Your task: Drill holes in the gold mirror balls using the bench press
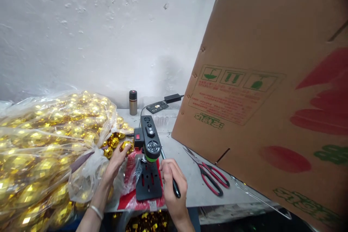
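Note:
My left hand (117, 160) is closed around a shiny gold faceted ball (127, 147), just outside the mouth of a clear plastic bag (89, 185) full of similar balls. In my right hand (174, 185) is a thin metal rod tool with a black handle (176, 189); its upper end runs behind the black device. That device (151, 134) stands between my hands, with round grilles on top and a slotted base plate (148, 185). Beside it sits a black box with a red switch (138, 136). Red plastic (127, 201) lies beneath the base.
A large cardboard box (244, 79) rises on the right. Scissors with red and black handles (213, 178) lie before it. Toward the wall stand a small bottle (133, 102), a black power adapter (173, 98) and a dark flat pad (157, 107). More gold pieces (148, 223) show below the table edge.

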Demonstrator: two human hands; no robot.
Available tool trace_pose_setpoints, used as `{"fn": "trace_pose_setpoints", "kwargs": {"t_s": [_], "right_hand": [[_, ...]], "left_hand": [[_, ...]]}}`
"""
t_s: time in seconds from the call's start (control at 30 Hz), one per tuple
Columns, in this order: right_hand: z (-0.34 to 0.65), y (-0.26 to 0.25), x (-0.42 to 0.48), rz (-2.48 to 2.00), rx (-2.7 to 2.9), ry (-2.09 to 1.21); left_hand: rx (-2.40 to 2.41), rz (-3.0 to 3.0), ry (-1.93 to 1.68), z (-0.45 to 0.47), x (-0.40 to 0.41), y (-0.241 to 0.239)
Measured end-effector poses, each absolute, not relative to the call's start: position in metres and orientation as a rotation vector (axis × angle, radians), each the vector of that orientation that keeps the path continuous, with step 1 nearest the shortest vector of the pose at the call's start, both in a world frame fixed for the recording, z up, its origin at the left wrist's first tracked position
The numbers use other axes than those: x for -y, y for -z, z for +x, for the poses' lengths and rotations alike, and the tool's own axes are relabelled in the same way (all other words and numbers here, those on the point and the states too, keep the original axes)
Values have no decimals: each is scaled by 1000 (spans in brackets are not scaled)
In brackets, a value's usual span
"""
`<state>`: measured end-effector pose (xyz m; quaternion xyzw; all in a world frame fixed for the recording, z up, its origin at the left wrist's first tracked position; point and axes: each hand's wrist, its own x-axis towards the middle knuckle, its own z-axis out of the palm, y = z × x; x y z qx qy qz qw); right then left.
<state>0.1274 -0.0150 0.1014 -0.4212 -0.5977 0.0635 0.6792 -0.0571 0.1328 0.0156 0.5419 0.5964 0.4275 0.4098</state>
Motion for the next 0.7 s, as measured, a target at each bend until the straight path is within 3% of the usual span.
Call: {"fn": "trace_pose_setpoints", "kwargs": {"t_s": [0.3, 0.7], "right_hand": [[127, -110, 14, -1017, 1311, -156], [130, -107, 20, -1052, 1367, -207]], "left_hand": [[-1364, 1373, -974, -33, -29, 31], [-1397, 1868, -1218, -6, -39, 54]]}}
